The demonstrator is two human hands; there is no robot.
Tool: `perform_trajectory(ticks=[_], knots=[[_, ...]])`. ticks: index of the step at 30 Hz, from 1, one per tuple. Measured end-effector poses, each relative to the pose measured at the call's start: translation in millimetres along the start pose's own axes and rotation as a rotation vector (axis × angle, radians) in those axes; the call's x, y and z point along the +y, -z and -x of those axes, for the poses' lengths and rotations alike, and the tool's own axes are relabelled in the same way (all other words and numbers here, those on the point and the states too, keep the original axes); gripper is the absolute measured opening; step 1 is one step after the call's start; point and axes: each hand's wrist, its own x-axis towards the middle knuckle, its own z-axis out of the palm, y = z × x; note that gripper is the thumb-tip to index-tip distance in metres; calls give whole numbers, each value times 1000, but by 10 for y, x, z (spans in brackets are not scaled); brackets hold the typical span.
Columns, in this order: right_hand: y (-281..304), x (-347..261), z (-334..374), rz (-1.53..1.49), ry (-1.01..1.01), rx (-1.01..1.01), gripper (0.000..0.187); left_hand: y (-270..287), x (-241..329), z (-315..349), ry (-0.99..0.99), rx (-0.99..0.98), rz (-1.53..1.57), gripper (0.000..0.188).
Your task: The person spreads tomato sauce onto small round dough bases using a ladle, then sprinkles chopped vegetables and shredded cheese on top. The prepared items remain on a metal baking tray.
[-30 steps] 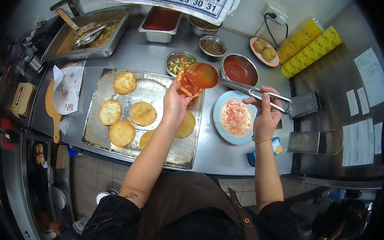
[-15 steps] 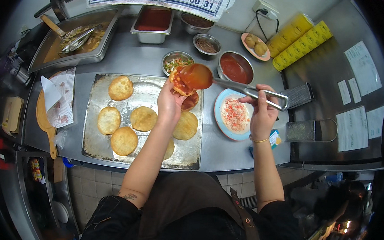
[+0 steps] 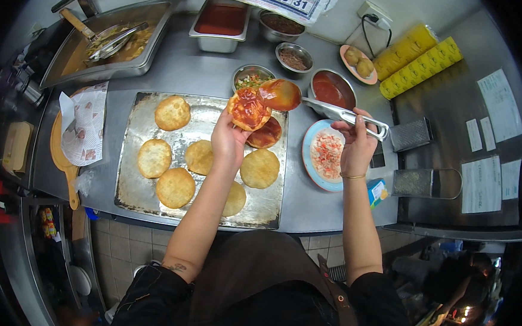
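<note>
My left hand (image 3: 228,142) holds up a round fried flatbread (image 3: 250,108), its top coated with glossy red sauce. My right hand (image 3: 358,144) grips the metal handle of a ladle (image 3: 280,95); its sauce-smeared bowl is just right of the held flatbread's upper edge. Below them lies a worn metal baking tray (image 3: 126,199). On it, another flatbread (image 3: 266,133) with red sauce sits partly behind the raised one. Several plain golden flatbreads (image 3: 174,188) are spread over the tray, some partly covered by my left forearm.
Behind the ladle stands a bowl of red sauce (image 3: 333,90), near a bowl of chopped vegetables (image 3: 242,75). A blue-rimmed plate (image 3: 307,160) of white and red shreds lies right. Two box graters (image 3: 411,134), a deep stew pan (image 3: 145,54) and a wooden board (image 3: 63,164) flank the tray.
The ladle's bowl has shifted right from over the held flatbread to beside it. More of the flatbread's top shows, coated in sauce. The whole view has shifted slightly.
</note>
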Motion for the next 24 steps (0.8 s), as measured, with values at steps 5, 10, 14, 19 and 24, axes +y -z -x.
perform_trajectory(ticks=[5,10,14,19,24], knots=[[-59,16,-48,-89,-61,24,21,56,66,-24,-26,-10,9,40],[-37,131,-46,-103,-133,12,22,130,150,-59,-52,-6,14,39],[194,137,-23,-110,-133,37,24,286,306,-120,-92,15,-73,40],[481,47,24,-85,-69,172,26,626,732,-448,59,56,-501,42],[821,58,102,-68,-64,251,26,643,978,-668,185,19,-1222,37]])
